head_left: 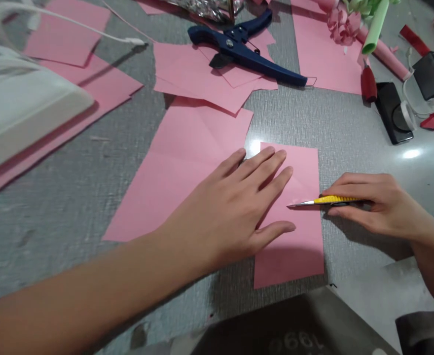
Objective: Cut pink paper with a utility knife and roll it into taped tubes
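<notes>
Left hand (239, 207) spread flat on the pink paper (294, 246) lying on the grey surface (72, 207), right hand (372, 202) pinching the yellow knife (324, 201), blade near fingers: probably risk of cut.

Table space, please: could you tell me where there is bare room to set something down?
Bare grey table lies left of the big pink sheet, below the white box. Another patch sits between the blue cutter and the right hand. The far right, around the black boxes and paper flowers, is crowded.
</notes>
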The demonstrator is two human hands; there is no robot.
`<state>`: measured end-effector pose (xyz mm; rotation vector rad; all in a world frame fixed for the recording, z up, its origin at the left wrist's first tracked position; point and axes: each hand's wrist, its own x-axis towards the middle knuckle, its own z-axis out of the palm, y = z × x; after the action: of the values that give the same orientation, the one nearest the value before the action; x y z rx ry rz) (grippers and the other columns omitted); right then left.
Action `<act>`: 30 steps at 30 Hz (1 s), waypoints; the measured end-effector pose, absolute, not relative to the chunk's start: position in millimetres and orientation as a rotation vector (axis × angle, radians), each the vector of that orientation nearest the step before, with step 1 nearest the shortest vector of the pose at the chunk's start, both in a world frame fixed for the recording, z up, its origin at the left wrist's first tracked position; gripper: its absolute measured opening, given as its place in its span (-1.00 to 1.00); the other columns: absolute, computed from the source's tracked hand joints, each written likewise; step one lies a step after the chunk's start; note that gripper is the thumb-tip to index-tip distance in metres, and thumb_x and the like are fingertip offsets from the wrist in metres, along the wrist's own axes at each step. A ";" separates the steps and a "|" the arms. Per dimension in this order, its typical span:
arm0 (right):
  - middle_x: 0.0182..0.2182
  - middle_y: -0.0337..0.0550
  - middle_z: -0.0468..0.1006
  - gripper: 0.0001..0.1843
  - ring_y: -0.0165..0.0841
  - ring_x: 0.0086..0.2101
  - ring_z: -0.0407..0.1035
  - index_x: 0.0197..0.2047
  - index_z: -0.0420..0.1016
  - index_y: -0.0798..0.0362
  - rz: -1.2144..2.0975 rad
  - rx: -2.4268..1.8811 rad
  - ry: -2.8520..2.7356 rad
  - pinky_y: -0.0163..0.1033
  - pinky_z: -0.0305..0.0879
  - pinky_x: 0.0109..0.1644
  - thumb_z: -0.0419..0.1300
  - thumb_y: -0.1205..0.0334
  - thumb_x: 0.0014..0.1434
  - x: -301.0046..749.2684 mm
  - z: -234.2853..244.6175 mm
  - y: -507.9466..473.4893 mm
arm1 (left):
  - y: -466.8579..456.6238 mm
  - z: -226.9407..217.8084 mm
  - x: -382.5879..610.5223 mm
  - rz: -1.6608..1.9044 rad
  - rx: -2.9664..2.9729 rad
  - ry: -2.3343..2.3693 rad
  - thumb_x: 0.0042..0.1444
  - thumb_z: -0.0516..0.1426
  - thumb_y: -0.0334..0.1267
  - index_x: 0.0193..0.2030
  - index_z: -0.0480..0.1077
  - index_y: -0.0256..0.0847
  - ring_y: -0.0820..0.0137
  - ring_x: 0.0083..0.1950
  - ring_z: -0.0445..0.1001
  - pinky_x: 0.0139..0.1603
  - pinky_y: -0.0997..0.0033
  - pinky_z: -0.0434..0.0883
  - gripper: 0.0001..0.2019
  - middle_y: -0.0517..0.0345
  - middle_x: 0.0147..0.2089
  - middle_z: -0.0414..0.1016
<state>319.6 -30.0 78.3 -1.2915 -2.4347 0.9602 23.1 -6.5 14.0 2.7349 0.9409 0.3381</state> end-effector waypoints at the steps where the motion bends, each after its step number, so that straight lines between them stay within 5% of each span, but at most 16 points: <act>1: -0.12 -0.11 0.74 -0.78 -0.24 -0.21 0.63 0.12 0.72 -0.09 0.952 -1.288 -2.441 -0.19 0.50 -0.12 0.33 0.22 0.47 319.7 78.5 -29.9 | -6.4 14.4 23.1 0.334 2.733 0.940 0.47 0.08 0.24 0.56 0.30 -0.31 -0.13 0.69 0.14 0.65 -0.25 0.14 -0.24 -0.31 0.66 0.18; 30: -0.14 -0.10 0.73 -0.79 -0.20 -0.20 0.62 0.10 0.70 -0.10 0.916 -1.327 -2.496 -0.16 0.46 -0.14 0.26 0.15 0.51 319.4 81.1 -31.7 | -5.7 18.9 24.6 0.342 2.644 0.946 0.40 0.20 0.19 0.56 0.32 -0.24 -0.19 0.67 0.15 0.65 -0.29 0.14 -0.25 -0.26 0.66 0.19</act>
<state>319.4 -31.7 81.1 -1.3273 -2.4956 0.9164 24.6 -5.7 18.9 2.6443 0.9456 0.3421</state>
